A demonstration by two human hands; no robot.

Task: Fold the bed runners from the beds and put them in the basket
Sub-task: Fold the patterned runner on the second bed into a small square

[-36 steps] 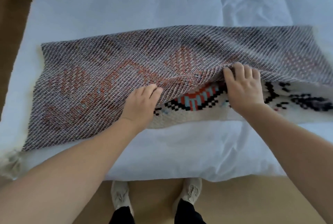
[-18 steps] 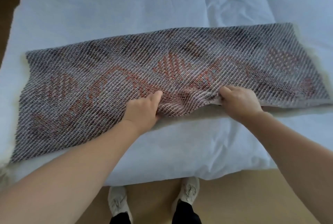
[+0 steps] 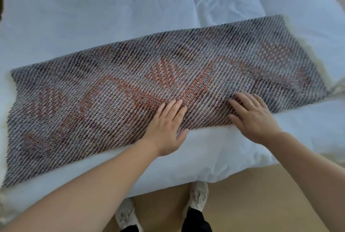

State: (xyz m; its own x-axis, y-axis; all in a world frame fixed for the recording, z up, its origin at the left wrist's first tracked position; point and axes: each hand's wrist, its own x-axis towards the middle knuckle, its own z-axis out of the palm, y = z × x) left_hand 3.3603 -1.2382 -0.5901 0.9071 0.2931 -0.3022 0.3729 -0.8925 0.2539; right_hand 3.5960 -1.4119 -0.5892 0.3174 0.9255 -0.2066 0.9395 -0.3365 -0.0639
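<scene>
Presently the bed runner (image 3: 130, 101) lies spread flat across the near end of the bed (image 3: 130, 17), on top of the white bedding. It runs from the left edge of the view to the far right, slightly askew, with its right end farther from the person than its left. The face turned up is a grey diagonal weave with faint orange motifs. A cream fringe shows at the right end, and a paler strip shows along the near edge between the hands; whether that strip is a second layer cannot be told.

The left hand (image 3: 166, 129) rests flat on the runner at its near edge, fingers straight and close together, grasping nothing. Its thumb reaches past the edge onto the white bedding. The right hand (image 3: 253, 118) also lies flat on the runner, just beside the left, fingers spread and extended, holding nothing. Both palms face down on the weave.

Below the bed's edge is a tan floor (image 3: 252, 203), where the person's two pale shoes (image 3: 198, 196) stand.
</scene>
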